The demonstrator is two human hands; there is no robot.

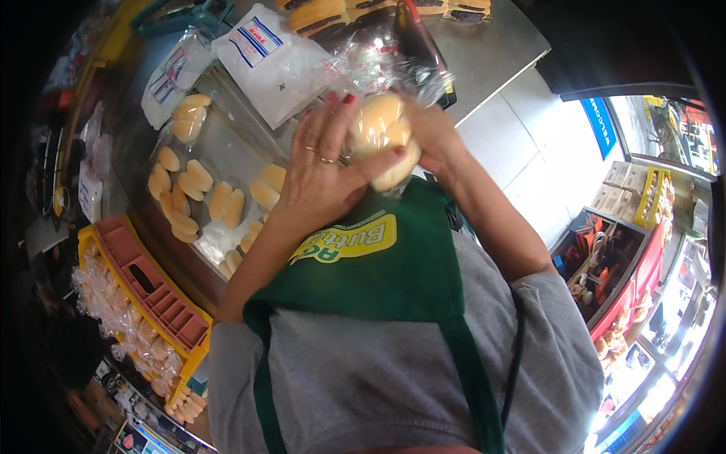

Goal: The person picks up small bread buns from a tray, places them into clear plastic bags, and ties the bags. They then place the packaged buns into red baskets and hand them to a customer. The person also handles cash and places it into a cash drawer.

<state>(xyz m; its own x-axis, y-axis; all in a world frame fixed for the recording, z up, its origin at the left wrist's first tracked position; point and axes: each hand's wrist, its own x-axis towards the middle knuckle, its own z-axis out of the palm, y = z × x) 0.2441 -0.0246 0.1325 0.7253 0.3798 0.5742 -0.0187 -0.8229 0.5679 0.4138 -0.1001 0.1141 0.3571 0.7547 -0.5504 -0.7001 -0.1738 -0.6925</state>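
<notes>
A clear plastic bag of pale golden bread rolls [380, 130] is held up in front of my green apron. My left hand [321, 163] presses against its left side, with the thumb across the front of the bag. On the other side, my right hand [435, 140] grips the bag, its fingers partly hidden and slightly blurred. Loose rolls [198, 175] lie in pairs and small groups on a metal tray [240, 136] to the left. Another bagged bunch of rolls [190, 117] rests at the tray's far left corner.
White printed plastic bags [268, 64] lie on the steel table [495, 41], near crumpled clear plastic. Filled breads [321, 15] sit at the back. Stacked yellow and brown crates [140, 265] with bagged bread stand at the left. A dark bin of tools [601, 261] stands right.
</notes>
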